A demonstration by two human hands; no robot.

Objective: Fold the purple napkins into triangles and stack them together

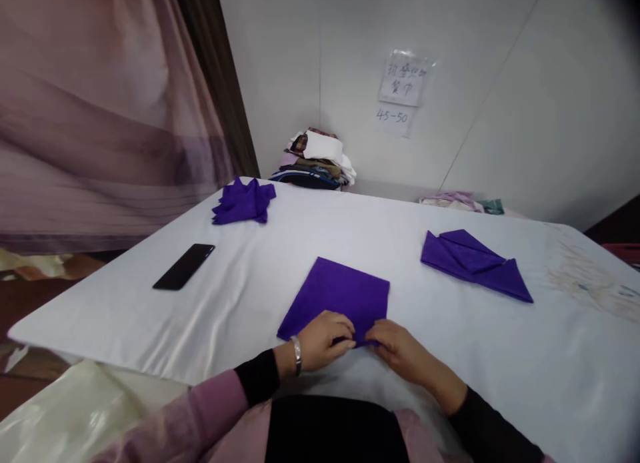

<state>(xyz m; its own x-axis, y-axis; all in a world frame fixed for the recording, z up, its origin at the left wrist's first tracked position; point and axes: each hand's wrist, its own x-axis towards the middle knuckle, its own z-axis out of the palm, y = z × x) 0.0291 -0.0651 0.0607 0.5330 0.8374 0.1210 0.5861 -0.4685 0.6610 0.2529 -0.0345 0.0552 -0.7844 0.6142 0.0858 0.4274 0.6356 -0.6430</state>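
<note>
A purple cloth napkin (345, 286) lies folded into a flat, roughly square shape on the white-covered table, close to my body. On its near edge rests my left hand (325, 339), fingers curled and closed on the fabric. My right hand (395, 346) pinches the same edge near its right corner, a short gap from the left. The fingertips partly hide the fold between them. To the right lies another purple napkin (473, 259), folded into a pointed, layered shape. A crumpled heap of purple cloth (243, 201) sits at the far left corner.
A black phone (184, 266) lies on the left of the white tablecloth (325, 219). Behind the table are a stack of folded clothes (317, 159) and more fabric (455, 201). Handwritten paper signs (403, 83) hang on the wall. A pink curtain (100, 103) hangs at left.
</note>
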